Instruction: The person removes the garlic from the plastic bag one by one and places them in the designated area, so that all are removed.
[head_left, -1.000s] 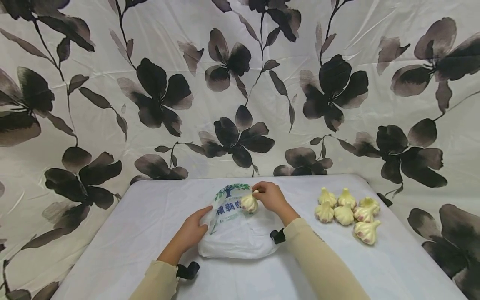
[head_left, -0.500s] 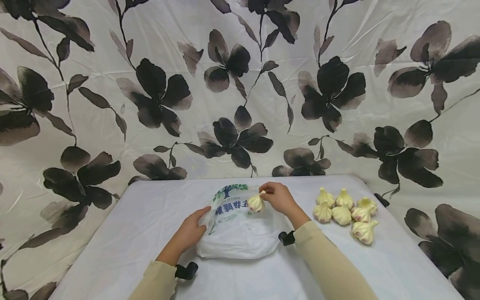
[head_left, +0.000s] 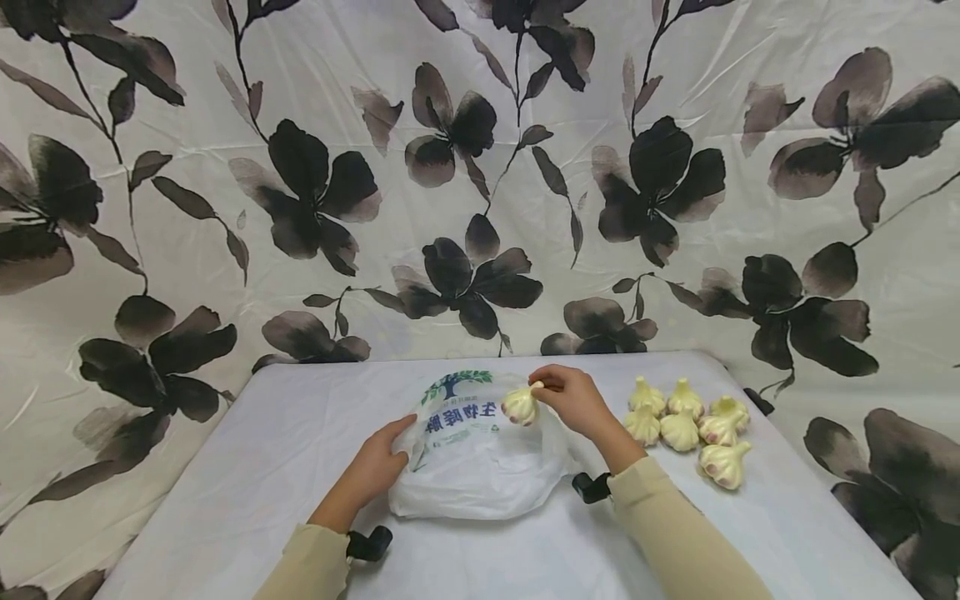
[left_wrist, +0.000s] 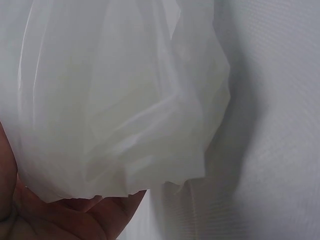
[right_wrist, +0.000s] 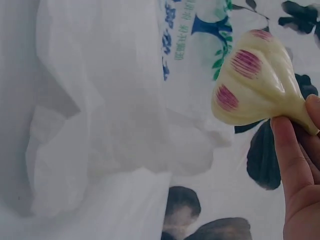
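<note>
A white plastic bag [head_left: 480,479] with a green-and-blue tree print stands with its mouth spread on the table. My left hand [head_left: 378,458] holds the bag's left rim; in the left wrist view the fingers [left_wrist: 107,217] pass behind the thin film and the thumb lies in front. By its stem, my right hand [head_left: 573,400] pinches a garlic bulb [head_left: 521,405] at the right side of the bag's mouth. The right wrist view shows that bulb [right_wrist: 255,82] with purple patches, apart from the bag film. What lies inside the bag is hidden.
Several more garlic bulbs [head_left: 681,431] sit grouped on the right of the white-covered table [head_left: 300,433], beyond the right forearm. A floral cloth [head_left: 465,192] hangs behind the table's far edge.
My right hand has moved to the right with the garlic bulb, from over the middle of the bag's mouth towards its right side. My left hand stays on the bag's rim.
</note>
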